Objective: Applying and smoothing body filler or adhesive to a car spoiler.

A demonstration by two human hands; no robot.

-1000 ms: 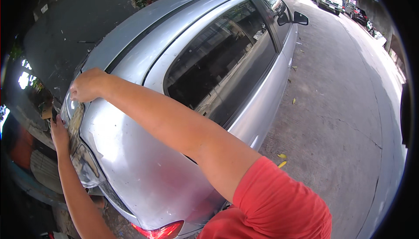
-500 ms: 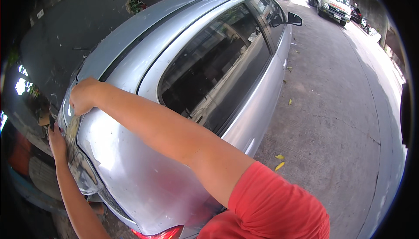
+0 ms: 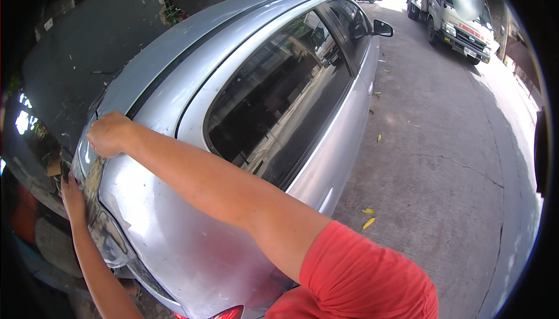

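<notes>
Head view: truck (image 3: 447,17) nears, right hand (image 3: 109,134) and left hand (image 3: 72,197) stay at rear of car (image 3: 233,109), workspot unchanged; cannot tell either grip.

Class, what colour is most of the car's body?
Most of the car is silver, as the head view shows best.

Single head fisheye, left of the pair — looks down and forward over the right rear of a silver car (image 3: 174,249). Red sleeve (image 3: 372,272) close to lens — right hand (image 3: 109,135) and left hand (image 3: 72,200) farther off, left side; truck (image 3: 447,16) far right.
</notes>
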